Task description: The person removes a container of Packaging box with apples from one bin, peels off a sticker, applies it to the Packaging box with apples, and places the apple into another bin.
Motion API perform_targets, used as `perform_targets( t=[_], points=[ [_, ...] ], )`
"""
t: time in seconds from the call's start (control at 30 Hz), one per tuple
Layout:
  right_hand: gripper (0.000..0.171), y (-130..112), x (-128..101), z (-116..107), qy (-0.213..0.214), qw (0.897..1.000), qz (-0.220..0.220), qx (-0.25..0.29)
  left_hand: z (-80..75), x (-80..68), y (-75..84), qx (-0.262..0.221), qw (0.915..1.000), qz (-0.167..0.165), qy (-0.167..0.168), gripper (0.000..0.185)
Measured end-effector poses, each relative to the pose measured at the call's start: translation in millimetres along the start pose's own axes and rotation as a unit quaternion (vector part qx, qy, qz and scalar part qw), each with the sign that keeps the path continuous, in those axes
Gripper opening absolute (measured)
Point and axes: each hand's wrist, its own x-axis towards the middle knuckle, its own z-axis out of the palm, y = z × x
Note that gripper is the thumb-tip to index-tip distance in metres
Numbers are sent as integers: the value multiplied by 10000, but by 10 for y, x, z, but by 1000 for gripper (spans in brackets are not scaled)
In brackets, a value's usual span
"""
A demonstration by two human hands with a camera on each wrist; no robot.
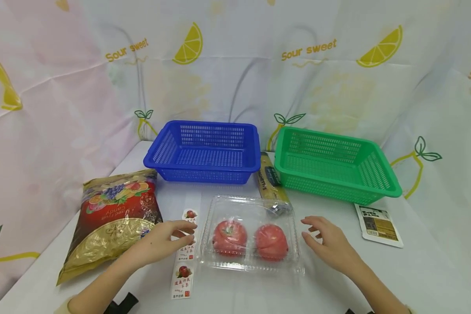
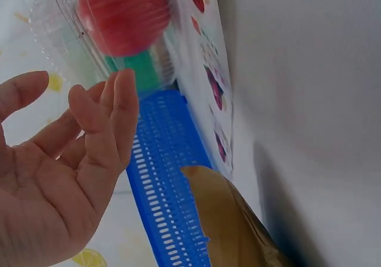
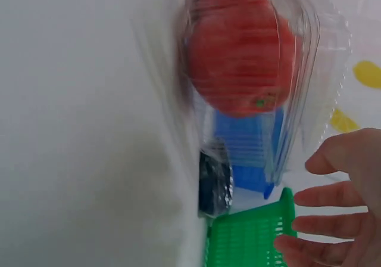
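Observation:
A clear plastic clamshell box (image 1: 251, 209) with its lid down stands in the middle of the white table. Inside it are two red tomato-like fruits (image 1: 230, 237), side by side. To the left of the box, my left hand (image 1: 162, 242) hovers over a strip of apple-picture stickers (image 1: 182, 279), fingers loosely bent and holding nothing. My right hand (image 1: 331, 244) is just off the box's right side, thumb and fingers apart, with nothing between them. In the right wrist view a gap shows between the hand (image 3: 339, 207) and the box (image 3: 297, 100).
A red and gold candy bag (image 1: 115, 213) lies at the left. Behind stand a blue basket (image 1: 204, 174) and a green basket (image 1: 337, 187), with a yellow spaghetti pack (image 1: 267, 179) between them. A small white and brown packet (image 1: 378, 224) lies at the right.

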Motion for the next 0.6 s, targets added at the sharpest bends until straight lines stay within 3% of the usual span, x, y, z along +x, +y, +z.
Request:
perform_targets(
  t=[0.07,0.13,0.2,0.3,0.47,0.53,0.6],
  points=[
    [27,50,51,-26,401,9945,-602,-757,-42,34,-56,-180,9995,-124,-247,35],
    [27,87,112,-71,834,9801,-1081,-1439,-82,73,-103,-243,9986,-246,-409,34],
    [26,104,174,-120,1173,9665,-1435,-1774,-120,119,-145,-185,9984,-337,-414,33],
    [25,76,254,-176,1462,9561,-1696,-1893,-177,213,-222,-173,9984,-399,-353,30],
    [23,-65,369,-174,1503,9483,-1914,-2037,-175,390,-348,-348,9972,-515,-419,26],
    [21,-140,421,-149,1449,9471,-1978,-2069,-144,456,-363,-30,9969,-702,-343,25],
    [20,-231,484,-120,1352,9475,-2037,-2062,-112,526,-356,646,9938,-893,-169,25]
  ],
)
